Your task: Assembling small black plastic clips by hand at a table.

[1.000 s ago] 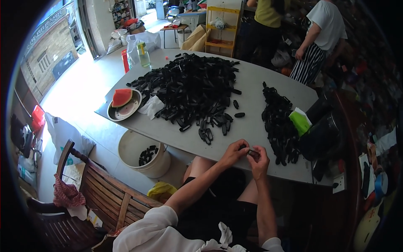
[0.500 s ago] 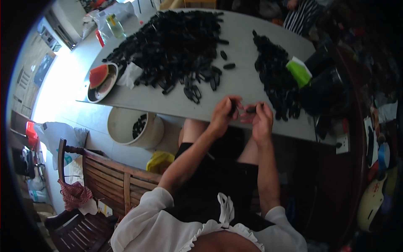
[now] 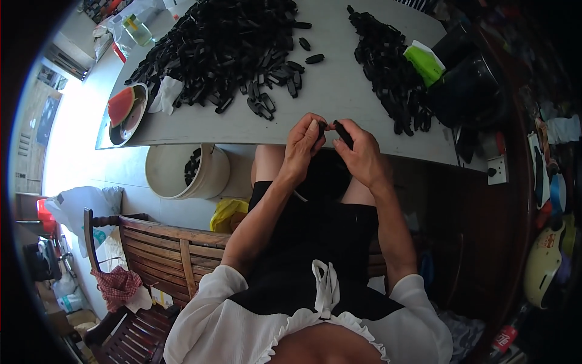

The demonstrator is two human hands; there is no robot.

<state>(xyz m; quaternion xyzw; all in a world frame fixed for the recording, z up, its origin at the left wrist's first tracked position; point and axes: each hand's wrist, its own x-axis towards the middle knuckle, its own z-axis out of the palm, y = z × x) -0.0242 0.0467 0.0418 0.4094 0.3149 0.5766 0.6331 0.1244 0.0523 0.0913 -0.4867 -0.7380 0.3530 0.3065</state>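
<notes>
Now the right grip's (image 3: 362, 156) black piece (image 3: 344, 134) slants steeper.

Around the middle of our table (image 3: 332, 79), we see a big black pile (image 3: 212, 51) at ten o'clock, a smaller pile (image 3: 391, 79) at three, and a tissue (image 3: 165, 95) and plate (image 3: 136, 115) near nine.

A wedge of watermelon (image 3: 121, 105) sits in a shiny metal dish (image 3: 143, 99) at the left edge of the bench (image 3: 339, 85), and I see a crumpled white tissue (image 3: 165, 96) just beside it. Farther back stands a clear bottle (image 3: 137, 30). Over on the right, a green and white packet (image 3: 424, 63) leans by a glossy black container (image 3: 467, 85). A red checked cloth (image 3: 116, 288) drapes the slatted wooden seat (image 3: 154, 242), a yellow bag (image 3: 225, 213) near it, and a cream helmet (image 3: 541, 267) rests far right
</notes>
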